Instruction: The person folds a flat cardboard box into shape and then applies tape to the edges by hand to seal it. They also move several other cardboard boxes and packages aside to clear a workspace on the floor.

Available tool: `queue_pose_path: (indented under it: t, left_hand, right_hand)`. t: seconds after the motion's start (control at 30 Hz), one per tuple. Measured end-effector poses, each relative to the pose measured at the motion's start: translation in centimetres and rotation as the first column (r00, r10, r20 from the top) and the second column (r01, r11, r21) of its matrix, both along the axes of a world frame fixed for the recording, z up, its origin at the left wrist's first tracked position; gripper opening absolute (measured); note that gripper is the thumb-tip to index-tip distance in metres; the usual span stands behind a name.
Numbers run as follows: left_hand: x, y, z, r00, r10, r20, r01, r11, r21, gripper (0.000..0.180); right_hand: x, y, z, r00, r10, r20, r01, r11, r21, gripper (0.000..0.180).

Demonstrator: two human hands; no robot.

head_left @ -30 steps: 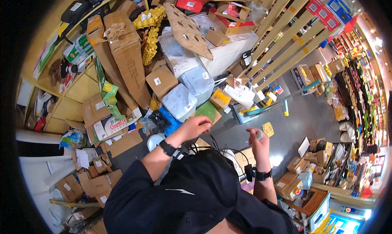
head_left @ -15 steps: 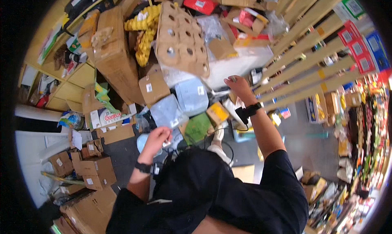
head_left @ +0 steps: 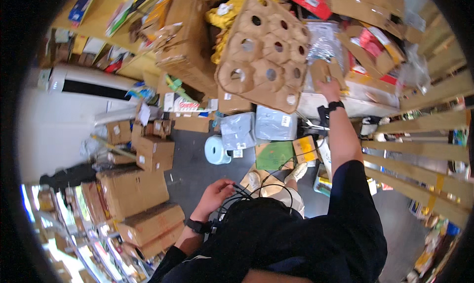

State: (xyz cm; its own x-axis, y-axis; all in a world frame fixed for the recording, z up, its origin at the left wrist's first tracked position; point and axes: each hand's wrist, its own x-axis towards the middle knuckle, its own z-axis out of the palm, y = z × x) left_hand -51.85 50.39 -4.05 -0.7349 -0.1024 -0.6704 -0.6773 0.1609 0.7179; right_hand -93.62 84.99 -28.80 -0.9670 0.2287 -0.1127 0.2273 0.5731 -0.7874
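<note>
Cardboard piece (head_left: 323, 71), small and brown, sits closed in the right hand (head_left: 330, 89) at full reach, up against the box pile beside the holed cardboard tray (head_left: 264, 51). Left hand (head_left: 215, 196) curls loosely on black cables (head_left: 247, 194) near the waist.

pile ahead: we see holed cardboard tray (head_left: 264, 51) lying on boxes
below tray: two poly mailers (head_left: 257, 127) side by side
left of mailers: paper roll (head_left: 216, 150) on floor
far left: stacked cartons (head_left: 143, 194)
</note>
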Motion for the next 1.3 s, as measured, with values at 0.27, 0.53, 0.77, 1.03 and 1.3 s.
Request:
queue_pose_path:
  t: [0.27, 0.53, 0.77, 1.03, 1.3]
  left_hand:
    - [4.1, -1.9, -1.0, 0.99, 0.078, -0.115, -0.082, 0.996, -0.027, 0.025]
    - [4.8, -8.5, -0.1, 0.897, 0.159, -0.412, -0.057, 0.967, 0.249, 0.054]
    - [9.8, -18.6, -0.4, 0.831, 0.309, -0.463, -0.047, 0.868, 0.495, 0.082]
    - [19.8, -21.6, 1.4, 0.73, 0.488, -0.479, -0.432, 0.872, 0.229, 0.065]
    - [23.4, -16.0, 3.7, 0.208, 0.961, -0.184, -0.803, 0.275, 0.528, 0.044]
  right_hand:
    - [14.8, -1.9, 6.4, 0.929, -0.04, -0.368, 0.016, 0.998, -0.068, 0.059]
    - [33.5, -13.0, 19.3, 0.603, 0.638, -0.479, -0.686, 0.721, 0.097, 0.04]
    - [39.2, -29.8, 26.4, 0.17, 0.937, -0.304, -0.878, 0.284, 0.385, 0.038]
    - [40.7, -41.6, 32.5, -0.398, 0.906, -0.142, -0.839, -0.297, 0.457, 0.039]
    - [42.0, -38.5, 29.9, -0.576, 0.741, -0.344, -0.757, -0.325, 0.567, 0.026]
